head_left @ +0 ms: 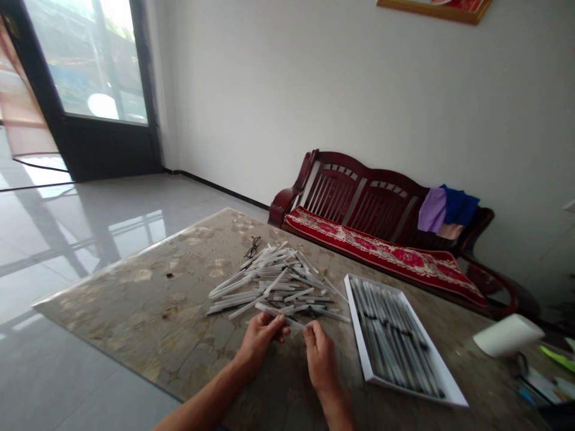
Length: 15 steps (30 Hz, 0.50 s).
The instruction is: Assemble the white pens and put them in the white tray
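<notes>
**Head view: two hands at one stick, just short of the pile**

The left hand (262,336) rests low on the marbled counter (135,311). Its fingers (277,322) are curled narrow around a thin white stick (290,321), which lies almost flat and points to the right. The right hand (320,354) sits just beside it, its fingers (313,329) drawn close together at the stick's far end. That hand is blurred, so I cannot tell whether it grips the stick or only touches it.

Just beyond both hands a loose pile of sticks (274,280) lies fanned across the counter, crossing one another at all angles. A pair of dark spectacles (253,246) lies at the pile's far edge. To the right of the hands, apart from the pile, is a shallow white tray (359,335) with sticks laid side by side in rows. Behind the counter a dark wooden bench (359,191) carries a red patterned cushion (386,251).
</notes>
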Tool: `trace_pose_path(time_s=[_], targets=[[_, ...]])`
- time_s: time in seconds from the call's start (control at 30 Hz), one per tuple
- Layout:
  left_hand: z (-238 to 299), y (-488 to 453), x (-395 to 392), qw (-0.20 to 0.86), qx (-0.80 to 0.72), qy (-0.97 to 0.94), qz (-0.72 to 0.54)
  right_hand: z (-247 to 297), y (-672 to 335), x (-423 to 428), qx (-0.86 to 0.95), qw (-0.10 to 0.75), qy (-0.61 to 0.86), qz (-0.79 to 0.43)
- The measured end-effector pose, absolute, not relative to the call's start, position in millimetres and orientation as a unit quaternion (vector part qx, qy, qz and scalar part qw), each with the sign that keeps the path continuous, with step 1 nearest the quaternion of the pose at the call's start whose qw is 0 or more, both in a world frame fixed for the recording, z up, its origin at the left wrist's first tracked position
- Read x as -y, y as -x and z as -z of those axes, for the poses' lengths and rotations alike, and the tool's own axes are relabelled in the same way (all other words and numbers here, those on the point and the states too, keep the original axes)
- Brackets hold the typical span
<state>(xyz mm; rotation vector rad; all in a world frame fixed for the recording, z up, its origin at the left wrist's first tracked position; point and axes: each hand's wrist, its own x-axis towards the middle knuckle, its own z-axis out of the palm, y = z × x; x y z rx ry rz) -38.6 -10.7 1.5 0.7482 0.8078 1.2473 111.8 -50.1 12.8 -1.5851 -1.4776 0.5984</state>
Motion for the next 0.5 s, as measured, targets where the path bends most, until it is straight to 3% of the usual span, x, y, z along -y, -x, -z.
trace_pose_path(time_s=[0.13,0.3,0.5], targets=[[-2.3,39.0,11.9,0.674,-0.351,-0.343,-0.552,-8.5,-109.6,49.8,0.526,0.427,0.656,-0.334],[-4.3,40.8,13.3,0.674,-0.357,-0.345,-0.547,-7.9,-106.1,52.6,0.561,0.461,0.626,-0.285],[-8.1,42.6,14.9,0.677,-0.347,-0.372,-0.532,-20.5,-110.3,53.5,0.454,0.398,0.615,-0.507]])
